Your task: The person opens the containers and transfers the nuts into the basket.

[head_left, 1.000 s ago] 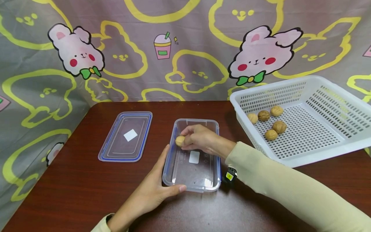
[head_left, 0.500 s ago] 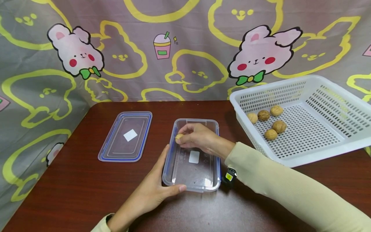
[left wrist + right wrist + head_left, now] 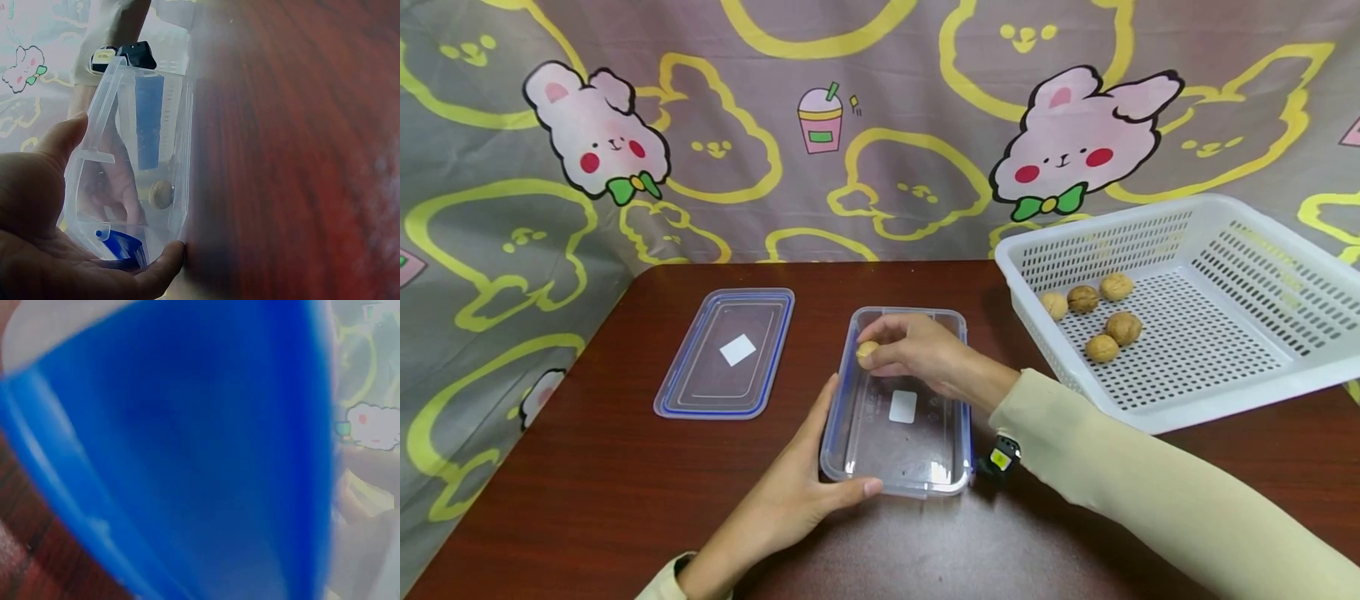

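Observation:
A clear plastic food container (image 3: 898, 450) with blue clips stands uncovered on the table. My left hand (image 3: 797, 479) grips its near left corner, thumb at the near rim and fingers along the left wall. Inside the far left part, my right hand (image 3: 917, 350) holds a walnut (image 3: 867, 349) between thumb and fingers, which partly cover it. Through the wall, the left wrist view shows a walnut (image 3: 161, 195) low in the container, close to the right hand's fingers. A blurred blue clip (image 3: 187, 450) fills most of the right wrist view.
The clear lid (image 3: 700, 367) with a blue seal lies flat to the left of the container. At the right, a white perforated basket (image 3: 1225, 350) holds several walnuts (image 3: 1102, 348). A patterned cloth (image 3: 737, 225) hangs behind the dark wooden table (image 3: 587, 467).
My right hand and the walnut have shifted slightly toward the far end of the container. More of the walnut is covered by the thumb. The left hand and container stay put.

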A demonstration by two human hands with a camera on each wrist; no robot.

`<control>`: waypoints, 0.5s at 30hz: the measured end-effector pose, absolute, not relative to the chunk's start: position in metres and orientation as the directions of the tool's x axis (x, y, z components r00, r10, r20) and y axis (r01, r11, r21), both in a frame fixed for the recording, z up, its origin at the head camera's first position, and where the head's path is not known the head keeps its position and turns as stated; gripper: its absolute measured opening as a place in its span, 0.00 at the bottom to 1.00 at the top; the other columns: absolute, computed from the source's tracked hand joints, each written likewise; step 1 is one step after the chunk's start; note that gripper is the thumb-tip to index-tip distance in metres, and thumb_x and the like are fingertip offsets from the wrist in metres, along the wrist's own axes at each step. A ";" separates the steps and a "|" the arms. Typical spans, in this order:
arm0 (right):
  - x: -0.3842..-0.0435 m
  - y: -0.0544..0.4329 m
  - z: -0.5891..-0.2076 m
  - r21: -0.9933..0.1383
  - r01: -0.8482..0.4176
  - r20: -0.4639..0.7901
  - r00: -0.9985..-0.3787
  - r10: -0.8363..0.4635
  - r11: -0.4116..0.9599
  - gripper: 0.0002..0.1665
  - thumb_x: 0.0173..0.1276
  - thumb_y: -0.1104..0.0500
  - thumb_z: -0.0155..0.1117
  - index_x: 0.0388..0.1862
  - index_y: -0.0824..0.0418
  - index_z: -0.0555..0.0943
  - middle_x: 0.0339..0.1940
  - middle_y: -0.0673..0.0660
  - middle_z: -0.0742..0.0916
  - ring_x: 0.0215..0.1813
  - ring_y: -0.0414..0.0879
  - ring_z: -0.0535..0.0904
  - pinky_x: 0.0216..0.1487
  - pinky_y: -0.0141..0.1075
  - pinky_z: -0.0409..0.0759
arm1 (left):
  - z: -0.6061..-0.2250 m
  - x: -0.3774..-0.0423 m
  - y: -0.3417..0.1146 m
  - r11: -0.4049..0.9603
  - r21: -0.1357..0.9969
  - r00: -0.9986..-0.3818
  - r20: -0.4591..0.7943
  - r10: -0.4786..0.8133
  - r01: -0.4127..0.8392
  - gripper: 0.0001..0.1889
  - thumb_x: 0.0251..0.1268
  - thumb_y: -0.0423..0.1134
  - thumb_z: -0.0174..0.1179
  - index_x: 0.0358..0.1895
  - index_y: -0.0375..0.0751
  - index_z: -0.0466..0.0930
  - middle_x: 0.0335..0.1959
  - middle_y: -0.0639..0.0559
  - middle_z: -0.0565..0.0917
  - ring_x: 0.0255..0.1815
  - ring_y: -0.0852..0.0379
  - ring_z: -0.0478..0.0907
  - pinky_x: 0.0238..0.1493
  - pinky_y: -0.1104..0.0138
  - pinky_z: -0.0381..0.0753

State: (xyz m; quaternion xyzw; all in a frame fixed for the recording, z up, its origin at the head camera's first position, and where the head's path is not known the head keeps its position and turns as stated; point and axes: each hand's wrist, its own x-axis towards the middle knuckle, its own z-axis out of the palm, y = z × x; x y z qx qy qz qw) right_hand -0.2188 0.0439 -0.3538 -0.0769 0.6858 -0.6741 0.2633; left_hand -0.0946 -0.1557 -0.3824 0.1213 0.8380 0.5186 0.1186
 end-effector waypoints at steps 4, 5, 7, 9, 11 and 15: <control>-0.215 0.050 -0.344 -0.968 0.232 -0.248 -0.853 -0.459 0.094 0.20 0.68 0.72 0.66 0.60 0.70 0.81 0.54 0.59 0.83 0.51 0.46 0.84 0.61 0.43 0.85 | -0.382 -0.095 -0.155 0.437 0.897 -0.944 -0.081 0.319 0.070 0.65 0.58 0.48 0.79 0.88 0.54 0.36 0.88 0.43 0.49 0.84 0.39 0.56 0.79 0.39 0.56; -0.215 0.052 -0.341 -0.969 0.223 -0.245 -0.856 -0.455 0.103 0.21 0.68 0.72 0.66 0.60 0.69 0.81 0.55 0.59 0.84 0.52 0.46 0.84 0.62 0.43 0.85 | -0.382 -0.094 -0.155 0.437 0.897 -0.945 -0.084 0.315 0.066 0.65 0.57 0.48 0.79 0.88 0.54 0.36 0.88 0.43 0.49 0.84 0.40 0.56 0.79 0.39 0.56; -0.213 0.056 -0.334 -0.972 0.202 -0.234 -0.862 -0.449 0.118 0.22 0.68 0.70 0.67 0.61 0.68 0.81 0.58 0.59 0.84 0.54 0.48 0.85 0.63 0.45 0.84 | -0.382 -0.095 -0.155 0.436 0.898 -0.946 -0.087 0.314 0.062 0.65 0.57 0.48 0.80 0.88 0.55 0.36 0.88 0.44 0.49 0.84 0.40 0.56 0.79 0.39 0.55; -0.212 0.061 -0.327 -0.975 0.181 -0.220 -0.867 -0.448 0.128 0.22 0.69 0.68 0.68 0.62 0.68 0.81 0.60 0.60 0.84 0.56 0.51 0.85 0.66 0.49 0.82 | -0.382 -0.094 -0.156 0.433 0.900 -0.946 -0.091 0.310 0.055 0.66 0.56 0.47 0.80 0.88 0.56 0.36 0.88 0.46 0.50 0.83 0.41 0.57 0.80 0.40 0.55; -0.211 0.068 -0.321 -0.976 0.163 -0.211 -0.872 -0.441 0.146 0.23 0.70 0.66 0.68 0.63 0.66 0.81 0.61 0.60 0.84 0.57 0.53 0.86 0.70 0.53 0.79 | -0.382 -0.094 -0.156 0.431 0.901 -0.947 -0.092 0.308 0.053 0.66 0.56 0.47 0.80 0.88 0.56 0.36 0.88 0.45 0.50 0.83 0.41 0.58 0.80 0.40 0.55; -0.210 0.085 -0.309 -0.977 0.122 -0.185 -0.891 -0.414 0.174 0.21 0.71 0.62 0.70 0.62 0.63 0.82 0.61 0.60 0.84 0.58 0.55 0.84 0.71 0.56 0.77 | -0.382 -0.095 -0.156 0.427 0.904 -0.948 -0.107 0.298 0.032 0.66 0.56 0.46 0.80 0.87 0.57 0.36 0.88 0.47 0.50 0.83 0.43 0.58 0.81 0.41 0.55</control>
